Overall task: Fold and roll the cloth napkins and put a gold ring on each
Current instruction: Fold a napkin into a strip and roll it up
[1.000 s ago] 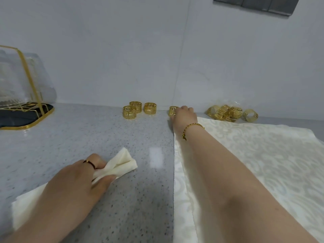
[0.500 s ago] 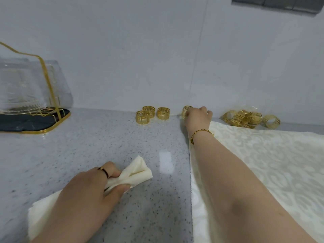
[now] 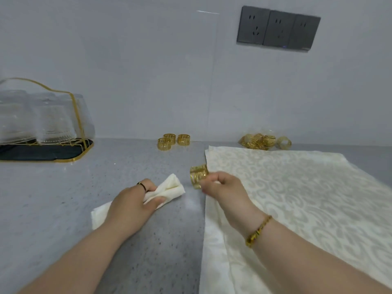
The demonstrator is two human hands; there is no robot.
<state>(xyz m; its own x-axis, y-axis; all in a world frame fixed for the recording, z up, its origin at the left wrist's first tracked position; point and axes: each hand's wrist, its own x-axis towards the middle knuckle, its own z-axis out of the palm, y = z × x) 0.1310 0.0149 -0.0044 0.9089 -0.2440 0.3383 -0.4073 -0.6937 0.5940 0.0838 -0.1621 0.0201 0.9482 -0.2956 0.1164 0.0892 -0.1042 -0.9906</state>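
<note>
Gripping, left hand: the left hand [image 3: 131, 206] lies over a rolled napkin [image 3: 169, 188], cream in colour, with fingers and thumb curled round it close to its far end.
Rolled napkin, position: it lies on the grey speckled counter [image 3: 63, 198], left of centre. The far end fans out past the fingers and the near end shows behind the wrist.
Right hand: the right hand [image 3: 222, 189] pinches a gold ring [image 3: 198, 176] between thumb and fingertips, with the remaining fingers curled in.
Gold ring, position: it is held just beside the far end of the roll and apart from it, at the left edge of the patterned cloth [image 3: 297, 187]. The ring is blurred, so the way its opening faces cannot be told.
Patterned cloth: cream damask, spread flat over the right half of the counter, under the right forearm.
Spare rings: three loose rings [image 3: 169, 141] stand together at the wall, well behind the hands.
Further rings: a heap of rings [image 3: 257, 141], seemingly in clear wrapping, lies at the far edge of the cloth, with a single ring [image 3: 284, 143] just right of it.
Jewellery: a dark finger band [image 3: 142, 185] is on the left hand and a gold bracelet [image 3: 257, 231] on the right wrist.
Far left: upturned glasses [image 3: 42, 122] stand on a dark gold-rimmed tray [image 3: 42, 153].
Wall: grey sockets [image 3: 277, 28] are at upper right.
</note>
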